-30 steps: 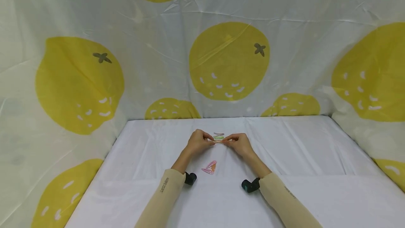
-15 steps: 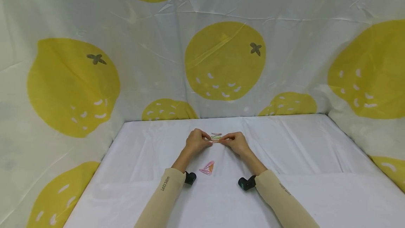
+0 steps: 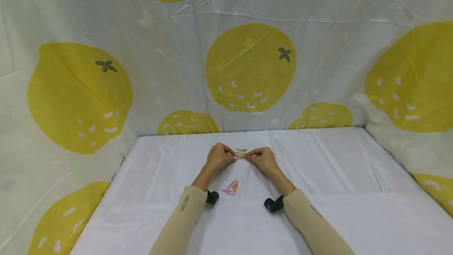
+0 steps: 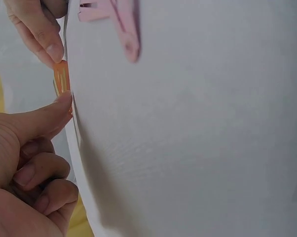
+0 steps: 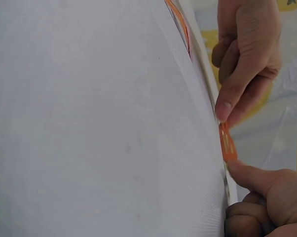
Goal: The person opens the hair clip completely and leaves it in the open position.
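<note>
An orange snap hair clip [image 4: 62, 76] spans the short gap between my two hands. My left hand [image 3: 218, 156] pinches one end with thumb and forefinger, its other fingers curled in, as the left wrist view shows. At the opposite end, my right hand [image 3: 263, 159] pinches the clip between thumb and finger. Just beyond the held clip on the white cloth lie a green hair clip [image 3: 241, 153] and a darker one [image 3: 241, 150]. Whether the held clip touches the cloth, I cannot tell.
Nearer me, between my forearms, pink hair clips [image 3: 227, 191] lie with an orange clip [image 3: 235, 187]. The white-covered table [image 3: 336, 215] ends at a hanging cloth [image 3: 177, 70] printed with yellow lemons, which also rises on both sides.
The whole head view has slid slightly to the left. Both hands keep their pinch on the orange hair clip with barely any movement. The clips on the cloth stay put.
</note>
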`<state>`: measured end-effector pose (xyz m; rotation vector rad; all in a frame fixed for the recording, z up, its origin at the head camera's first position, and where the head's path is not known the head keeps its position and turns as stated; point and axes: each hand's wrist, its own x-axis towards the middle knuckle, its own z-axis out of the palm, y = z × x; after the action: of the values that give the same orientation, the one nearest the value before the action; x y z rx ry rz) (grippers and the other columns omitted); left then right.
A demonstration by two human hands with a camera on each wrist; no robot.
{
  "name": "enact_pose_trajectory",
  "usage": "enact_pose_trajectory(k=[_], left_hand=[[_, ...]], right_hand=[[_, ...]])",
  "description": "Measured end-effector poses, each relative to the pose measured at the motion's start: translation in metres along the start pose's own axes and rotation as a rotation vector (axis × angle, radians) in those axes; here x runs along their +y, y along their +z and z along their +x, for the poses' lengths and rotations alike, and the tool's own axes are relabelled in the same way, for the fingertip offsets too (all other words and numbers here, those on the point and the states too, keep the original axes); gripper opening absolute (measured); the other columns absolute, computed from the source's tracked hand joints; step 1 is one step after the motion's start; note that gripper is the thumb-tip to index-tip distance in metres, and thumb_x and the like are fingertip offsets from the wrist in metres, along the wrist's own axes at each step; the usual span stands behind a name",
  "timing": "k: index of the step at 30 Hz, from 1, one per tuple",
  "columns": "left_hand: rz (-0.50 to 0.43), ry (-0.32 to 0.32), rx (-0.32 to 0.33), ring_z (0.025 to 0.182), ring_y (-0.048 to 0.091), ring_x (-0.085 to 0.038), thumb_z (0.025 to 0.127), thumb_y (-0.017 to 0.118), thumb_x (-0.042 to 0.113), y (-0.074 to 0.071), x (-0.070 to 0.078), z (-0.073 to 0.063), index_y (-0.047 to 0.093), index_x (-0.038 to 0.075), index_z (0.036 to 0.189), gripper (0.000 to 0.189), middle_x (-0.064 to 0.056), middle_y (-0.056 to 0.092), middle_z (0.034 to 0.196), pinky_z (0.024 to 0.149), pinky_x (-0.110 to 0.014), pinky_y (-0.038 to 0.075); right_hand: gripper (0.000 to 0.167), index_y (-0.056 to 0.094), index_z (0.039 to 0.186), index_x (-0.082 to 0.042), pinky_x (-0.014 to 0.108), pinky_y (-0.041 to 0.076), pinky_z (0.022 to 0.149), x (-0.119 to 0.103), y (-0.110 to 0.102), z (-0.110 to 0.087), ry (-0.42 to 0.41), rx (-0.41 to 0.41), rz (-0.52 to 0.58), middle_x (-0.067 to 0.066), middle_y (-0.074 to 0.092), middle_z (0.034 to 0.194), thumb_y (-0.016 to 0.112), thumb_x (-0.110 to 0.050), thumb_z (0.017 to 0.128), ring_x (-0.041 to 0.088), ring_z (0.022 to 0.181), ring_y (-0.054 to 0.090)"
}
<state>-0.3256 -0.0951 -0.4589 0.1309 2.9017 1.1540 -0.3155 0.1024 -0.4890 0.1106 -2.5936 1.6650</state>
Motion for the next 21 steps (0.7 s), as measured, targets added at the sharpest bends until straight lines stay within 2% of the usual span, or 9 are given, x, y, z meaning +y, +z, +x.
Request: enact_pose_trajectory(k=[7, 11, 15, 18, 21], left_hand=[[-0.016, 0.000, 0.000, 0.066, 0.048, -0.012, 0.076, 0.092, 0.016, -0.002, -0.005, -0.002, 0.084, 0.009, 0.091, 0.018, 0.003, 0.056, 0.067, 0.058, -0.025, 0.036], [-0.096, 0.024, -0.006, 0.058, 0.042, -0.010, 0.077, 0.090, 0.011, -0.006, -0.009, -0.007, 0.083, 0.005, 0.091, 0.017, 0.004, 0.048, 0.059, 0.055, -0.024, 0.032], [-0.220, 0.021, -0.069, 0.053, 0.034, -0.008, 0.078, 0.089, 0.009, -0.014, -0.008, -0.017, 0.083, 0.002, 0.093, 0.017, 0.005, 0.039, 0.053, 0.053, -0.024, 0.028], [-0.255, -0.006, -0.135, 0.055, 0.034, -0.009, 0.078, 0.091, 0.012, -0.022, -0.009, -0.026, 0.084, 0.006, 0.093, 0.017, 0.006, 0.038, 0.054, 0.054, -0.024, 0.027], [-0.238, 0.003, -0.190, 0.058, 0.036, -0.009, 0.078, 0.092, 0.016, -0.027, -0.013, -0.037, 0.085, 0.010, 0.093, 0.018, 0.006, 0.040, 0.056, 0.055, -0.024, 0.029]], right_hand=[[0.013, 0.084, 0.094, -0.005, 0.022, 0.031, 0.059, 0.000, 0.000, -0.002, 0.034, 0.013, 0.019, -0.009, 0.052, 0.059, 0.086, -0.013, 0.084, 0.010, 0.064, 0.041], [0.014, 0.084, 0.096, -0.004, 0.024, 0.031, 0.060, 0.000, -0.001, -0.006, 0.059, 0.004, 0.056, -0.008, 0.051, 0.059, 0.085, -0.014, 0.085, 0.012, 0.067, 0.041], [0.016, 0.084, 0.100, -0.006, 0.024, 0.037, 0.068, -0.002, -0.004, -0.012, 0.120, -0.024, 0.091, 0.004, 0.072, 0.082, 0.083, -0.018, 0.088, 0.015, 0.082, 0.050], [0.019, 0.084, 0.103, -0.010, 0.025, 0.040, 0.077, -0.006, -0.007, -0.022, 0.174, -0.074, 0.090, 0.008, 0.076, 0.114, 0.082, -0.023, 0.090, 0.017, 0.100, 0.055], [0.019, 0.084, 0.104, -0.013, 0.026, 0.039, 0.077, -0.008, -0.011, -0.035, 0.201, -0.128, 0.077, 0.006, 0.075, 0.114, 0.082, -0.026, 0.090, 0.017, 0.101, 0.054]])
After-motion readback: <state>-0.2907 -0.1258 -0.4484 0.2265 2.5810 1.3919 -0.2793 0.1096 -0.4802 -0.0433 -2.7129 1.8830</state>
